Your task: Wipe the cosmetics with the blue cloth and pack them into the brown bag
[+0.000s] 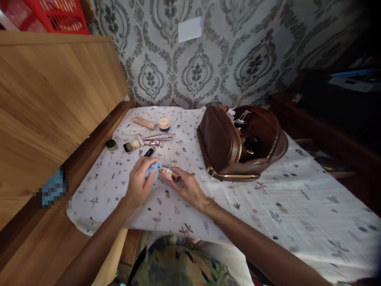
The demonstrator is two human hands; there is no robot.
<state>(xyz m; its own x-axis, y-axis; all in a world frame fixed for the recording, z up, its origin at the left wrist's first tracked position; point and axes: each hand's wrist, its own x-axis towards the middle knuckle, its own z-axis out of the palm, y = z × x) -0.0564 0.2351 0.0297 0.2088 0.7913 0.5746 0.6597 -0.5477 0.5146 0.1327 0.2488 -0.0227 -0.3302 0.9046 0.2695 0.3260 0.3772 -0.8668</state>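
Observation:
My left hand point(140, 183) is closed round a small blue cloth point(153, 169) and presses it against a small clear cosmetic container with a pinkish-orange tint point(168, 174). My right hand point(188, 187) grips that container from the right, just above the white patterned cloth point(268, 202) on the table. Beyond my hands lie several makeup items: a black-tipped tube point(149, 151), a silver mascara tube point(159, 137), a beige tube point(144, 123) and a small round jar point(164, 124).
An open brown leather cosmetic bag point(222, 145) with gold zips stands to the right of my hands, with dark items inside. A wooden panel point(50, 103) rises on the left. A small dark round lid point(112, 144) lies at the cloth's left edge. Patterned wallpaper point(238, 51) lies behind.

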